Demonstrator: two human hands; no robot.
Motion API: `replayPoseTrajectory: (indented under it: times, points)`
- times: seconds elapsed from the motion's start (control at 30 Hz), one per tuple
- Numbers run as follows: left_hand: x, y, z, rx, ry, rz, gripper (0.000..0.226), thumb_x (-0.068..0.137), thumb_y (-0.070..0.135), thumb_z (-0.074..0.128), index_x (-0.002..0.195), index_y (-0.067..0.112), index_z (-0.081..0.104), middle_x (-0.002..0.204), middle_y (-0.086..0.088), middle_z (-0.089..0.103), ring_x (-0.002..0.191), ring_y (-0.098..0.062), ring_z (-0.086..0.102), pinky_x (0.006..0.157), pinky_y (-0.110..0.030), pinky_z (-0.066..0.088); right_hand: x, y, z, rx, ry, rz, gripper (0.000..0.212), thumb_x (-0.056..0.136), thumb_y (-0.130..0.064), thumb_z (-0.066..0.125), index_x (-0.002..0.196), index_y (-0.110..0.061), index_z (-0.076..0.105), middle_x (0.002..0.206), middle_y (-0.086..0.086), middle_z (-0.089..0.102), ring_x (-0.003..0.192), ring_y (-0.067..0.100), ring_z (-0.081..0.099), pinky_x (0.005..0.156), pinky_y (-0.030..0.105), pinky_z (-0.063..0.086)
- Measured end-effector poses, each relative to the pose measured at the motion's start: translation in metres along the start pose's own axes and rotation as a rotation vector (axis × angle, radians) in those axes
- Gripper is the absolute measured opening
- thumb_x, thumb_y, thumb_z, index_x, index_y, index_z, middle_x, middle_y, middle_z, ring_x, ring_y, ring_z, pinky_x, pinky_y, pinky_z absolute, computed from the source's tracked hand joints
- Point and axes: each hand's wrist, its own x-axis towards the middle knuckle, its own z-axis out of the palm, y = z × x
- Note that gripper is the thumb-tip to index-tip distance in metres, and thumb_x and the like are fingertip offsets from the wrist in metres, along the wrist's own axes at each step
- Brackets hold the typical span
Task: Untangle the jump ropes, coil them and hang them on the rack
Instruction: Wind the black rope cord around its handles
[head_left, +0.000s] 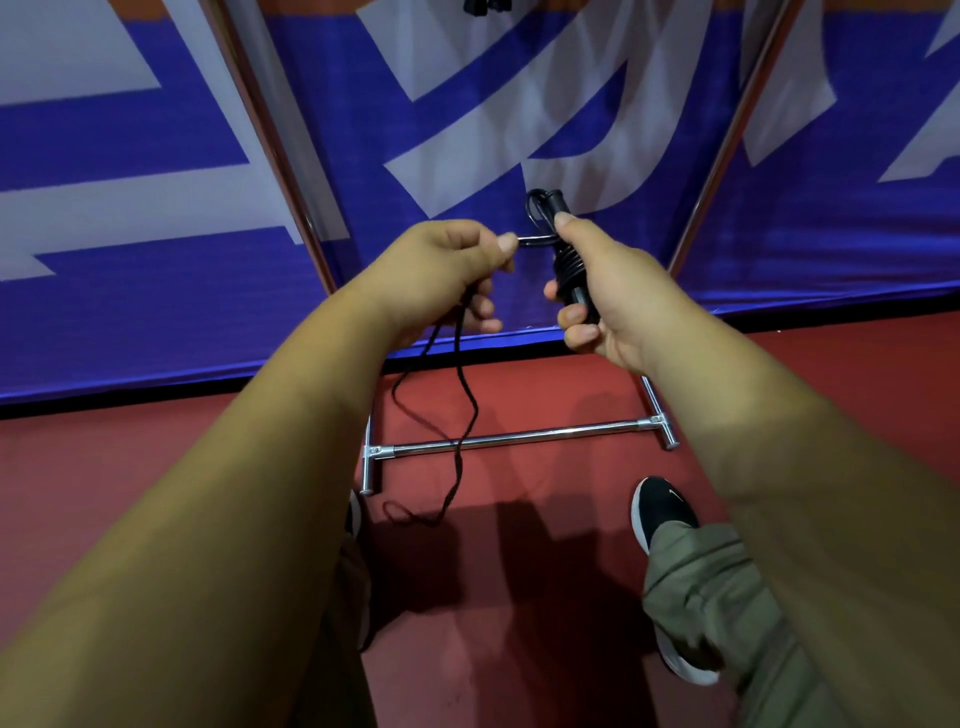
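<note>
Red floor (519, 561), blue banner (156, 322) behind rack (519, 438). Coiling step — right hand (608, 296) grips handles (571, 265), turns wound round them; left hand (441, 270) pinches rope (460, 415) beside them, slack trailing to floor. Next — wind in slack, hang.

this looks like an indoor sports hall. a red court floor (519, 571) runs up to a blue banner (156, 322) with large white lettering. a chrome rack (519, 435) stands before it.
</note>
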Motion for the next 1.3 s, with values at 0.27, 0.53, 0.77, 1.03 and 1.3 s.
replayPoseTrajectory:
  times: [0.27,0.53,0.77,1.03,1.3]
  points:
    - [0.003,-0.001,-0.004,0.154,-0.068,0.075,0.032,0.110,0.040,0.052,0.101,0.013,0.066,0.061,0.003,0.040,0.053,-0.012,0.030,0.050,-0.026,0.027,-0.004,-0.009,0.000,0.087,-0.057,0.020,0.036,0.094,-0.049,0.067,0.111,-0.018,0.066,0.085,0.008,0.064,0.052,0.013,0.036,0.043,0.022,0.023]
    - [0.000,-0.008,-0.014,0.434,-0.170,0.102,0.029,0.112,0.036,0.050,0.105,0.025,0.076,0.071,0.001,0.057,0.064,-0.018,0.045,0.067,-0.035,0.043,-0.013,-0.011,0.001,0.116,-0.199,0.024,0.034,0.098,-0.044,0.066,0.105,-0.011,0.062,0.083,0.007,0.066,0.051,0.011,0.035,0.038,0.019,0.020]
    - [0.000,-0.013,-0.016,0.556,-0.193,0.017,0.023,0.110,0.023,0.056,0.098,0.024,0.075,0.094,0.002,0.081,0.086,-0.009,0.074,0.092,-0.040,0.059,-0.025,-0.013,0.003,0.054,-0.409,0.070,0.029,0.103,-0.043,0.060,0.103,-0.014,0.058,0.084,0.009,0.064,0.050,0.011,0.031,0.040,0.019,0.016]
    - [-0.004,-0.012,-0.025,0.454,-0.284,0.149,0.023,0.100,0.004,0.059,0.095,0.020,0.075,0.083,0.003,0.077,0.086,-0.018,0.074,0.088,-0.041,0.061,-0.032,-0.013,-0.005,-0.243,-0.799,0.303,0.054,0.090,-0.051,0.061,0.116,-0.004,0.063,0.085,0.008,0.066,0.040,0.006,0.033,0.034,0.014,0.021]
    - [-0.001,-0.003,-0.019,0.410,-0.152,0.184,0.017,0.090,0.009,0.080,0.102,0.021,0.084,0.098,0.004,0.081,0.100,-0.007,0.075,0.099,-0.023,0.055,-0.031,-0.004,-0.007,-0.556,-0.755,0.415,0.050,0.096,-0.047,0.069,0.126,-0.008,0.068,0.091,0.014,0.067,0.048,0.012,0.037,0.036,0.015,0.026]
